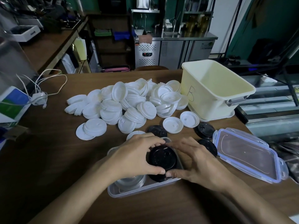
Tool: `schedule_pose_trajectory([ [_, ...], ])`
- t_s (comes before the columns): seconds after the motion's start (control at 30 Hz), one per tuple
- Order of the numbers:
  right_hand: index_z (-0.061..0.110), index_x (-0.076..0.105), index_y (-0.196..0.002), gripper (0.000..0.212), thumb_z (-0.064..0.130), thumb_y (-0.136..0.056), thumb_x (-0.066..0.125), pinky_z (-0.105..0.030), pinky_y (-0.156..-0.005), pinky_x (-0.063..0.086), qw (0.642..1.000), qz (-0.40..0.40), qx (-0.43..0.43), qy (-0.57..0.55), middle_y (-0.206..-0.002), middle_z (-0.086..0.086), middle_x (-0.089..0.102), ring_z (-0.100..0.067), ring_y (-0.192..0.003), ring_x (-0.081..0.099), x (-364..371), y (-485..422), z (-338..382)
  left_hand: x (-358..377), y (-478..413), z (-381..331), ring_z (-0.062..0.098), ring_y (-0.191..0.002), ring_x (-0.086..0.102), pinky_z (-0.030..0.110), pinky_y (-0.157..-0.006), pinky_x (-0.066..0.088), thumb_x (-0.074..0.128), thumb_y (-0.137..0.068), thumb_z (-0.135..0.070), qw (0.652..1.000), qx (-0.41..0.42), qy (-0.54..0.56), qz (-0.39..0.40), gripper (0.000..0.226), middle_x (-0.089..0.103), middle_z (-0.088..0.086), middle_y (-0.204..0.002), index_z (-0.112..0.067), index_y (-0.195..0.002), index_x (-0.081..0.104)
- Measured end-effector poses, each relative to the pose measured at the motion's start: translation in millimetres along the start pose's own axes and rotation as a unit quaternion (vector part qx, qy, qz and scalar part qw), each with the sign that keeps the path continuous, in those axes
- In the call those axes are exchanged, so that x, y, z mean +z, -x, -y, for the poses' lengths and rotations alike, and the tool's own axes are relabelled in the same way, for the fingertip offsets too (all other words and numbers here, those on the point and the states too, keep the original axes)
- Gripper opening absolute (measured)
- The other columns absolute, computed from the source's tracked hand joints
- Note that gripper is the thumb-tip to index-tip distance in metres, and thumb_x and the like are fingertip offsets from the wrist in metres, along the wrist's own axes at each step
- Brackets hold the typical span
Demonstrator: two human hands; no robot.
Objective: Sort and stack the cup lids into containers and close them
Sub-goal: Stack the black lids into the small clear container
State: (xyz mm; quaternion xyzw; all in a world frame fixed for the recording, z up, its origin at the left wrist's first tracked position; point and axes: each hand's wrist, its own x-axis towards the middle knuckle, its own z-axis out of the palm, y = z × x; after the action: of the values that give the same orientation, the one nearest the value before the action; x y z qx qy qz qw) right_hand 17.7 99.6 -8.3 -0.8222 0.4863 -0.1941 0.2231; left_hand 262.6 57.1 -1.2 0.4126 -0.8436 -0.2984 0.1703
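Nearest me, a clear rectangular plastic container (pixel 137 190) sits on the wood-grain counter (pixel 64 151). My left hand (pixel 137 157) and right hand (pixel 194 165) each have their grip clamped on the rim of a glossy black round plastic lid (pixel 161 156), over the container's right half. Ribbed clear lids (pixel 129 181) are stacked in its left half. To the right lies a flat clear snap-lid with blue trim (pixel 247 155). Beyond is a heap of matte white round lids (pixel 129 102), beside a smooth cream tub marked B (pixel 215 94).
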Motion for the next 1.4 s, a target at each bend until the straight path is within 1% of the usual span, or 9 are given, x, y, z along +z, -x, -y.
schedule_pose_trajectory([
  [0.2,0.034,0.061,-0.138,0.074,0.070,-0.076,0.077,-0.011,-0.099,0.037,1.000,-0.001,0.002,0.004,-0.123,0.028,0.058,-0.001,-0.119,0.051,-1.4,-4.5,-3.2,-0.1,-0.4,2.5,0.000,-0.114,0.060,0.021,-0.097,0.053,0.098,-0.068,-0.043,0.999,-0.004,0.040,0.003,0.073,0.062,-0.018,-0.117,-0.028,-0.134,0.069],
  [0.33,0.030,0.062,-0.139,0.077,0.074,-0.076,0.072,-0.021,-0.101,0.042,1.000,0.009,0.005,0.016,-0.124,0.026,0.060,0.000,-0.119,0.050,-1.7,-7.2,-4.7,-2.7,-1.2,3.7,0.001,-0.115,0.061,0.020,-0.099,0.053,0.096,-0.071,-0.041,0.999,-0.001,0.049,0.014,0.069,0.063,-0.017,-0.117,-0.028,-0.134,0.070],
  [0.47,0.031,0.061,-0.141,0.081,0.079,-0.075,0.067,-0.033,-0.103,0.044,0.998,0.031,0.006,0.060,-0.126,0.024,0.060,0.000,-0.120,0.045,-1.0,-8.6,-6.9,-0.2,-3.4,8.1,0.001,-0.113,0.062,0.025,-0.100,0.054,0.096,-0.069,-0.048,0.999,-0.011,0.036,0.031,0.075,0.062,-0.020,-0.118,-0.028,-0.136,0.069],
  [0.63,0.036,0.063,-0.136,0.078,0.080,-0.072,0.069,-0.035,-0.099,0.045,0.997,0.025,0.005,0.078,-0.122,0.028,0.057,0.001,-0.117,0.046,3.4,-8.8,-8.5,3.4,-6.2,12.2,0.001,-0.110,0.060,0.032,-0.096,0.054,0.095,-0.065,-0.055,0.999,-0.013,-0.006,0.049,0.078,0.056,-0.026,-0.112,-0.025,-0.131,0.068],
  [0.77,0.038,0.066,-0.130,0.076,0.083,-0.069,0.067,-0.037,-0.089,0.049,0.994,0.020,0.000,0.109,-0.119,0.026,0.056,-0.005,-0.111,0.050,8.5,-11.5,-9.6,5.5,-9.4,14.0,-0.002,-0.109,0.058,0.027,-0.092,0.052,0.097,-0.061,-0.055,0.998,-0.022,-0.016,0.055,0.075,0.052,-0.034,-0.106,-0.026,-0.124,0.068],
  [1.0,0.038,0.067,-0.130,0.081,0.084,-0.065,0.063,-0.038,-0.088,0.049,0.993,0.021,-0.002,0.116,-0.121,0.023,0.053,-0.009,-0.113,0.050,11.4,-16.6,-12.1,8.9,-11.8,19.7,-0.003,-0.113,0.055,0.018,-0.091,0.049,0.098,-0.060,-0.050,0.998,-0.030,-0.007,0.063,0.075,0.058,-0.025,-0.116,-0.026,-0.124,0.068],
  [1.2,0.038,0.068,-0.129,0.079,0.083,-0.065,0.066,-0.038,-0.088,0.049,0.993,0.021,-0.004,0.116,-0.122,0.024,0.051,-0.009,-0.114,0.049,13.7,-17.7,-14.9,12.3,-10.4,22.7,-0.002,-0.112,0.059,0.031,-0.097,0.054,0.097,-0.060,-0.055,0.997,-0.036,-0.009,0.062,0.077,0.059,-0.023,-0.120,-0.025,-0.125,0.067],
  [1.37,0.041,0.062,-0.133,0.076,0.080,-0.068,0.072,-0.037,-0.095,0.047,0.997,0.021,-0.007,0.079,-0.128,0.025,0.047,-0.004,-0.117,0.046,12.9,-12.5,-17.4,9.2,-7.3,17.3,-0.004,-0.119,0.049,0.009,-0.089,0.043,0.087,-0.070,-0.064,0.995,-0.009,-0.066,0.067,0.077,0.050,-0.027,-0.127,-0.036,-0.135,0.058],
  [1.4,0.041,0.061,-0.135,0.078,0.081,-0.069,0.072,-0.037,-0.098,0.046,0.997,0.020,-0.007,0.070,-0.129,0.025,0.046,-0.003,-0.118,0.046,12.6,-11.2,-17.7,7.8,-7.2,15.7,-0.003,-0.119,0.048,0.010,-0.089,0.043,0.086,-0.070,-0.066,0.995,-0.003,-0.075,0.068,0.078,0.050,-0.027,-0.128,-0.037,-0.137,0.057],
])
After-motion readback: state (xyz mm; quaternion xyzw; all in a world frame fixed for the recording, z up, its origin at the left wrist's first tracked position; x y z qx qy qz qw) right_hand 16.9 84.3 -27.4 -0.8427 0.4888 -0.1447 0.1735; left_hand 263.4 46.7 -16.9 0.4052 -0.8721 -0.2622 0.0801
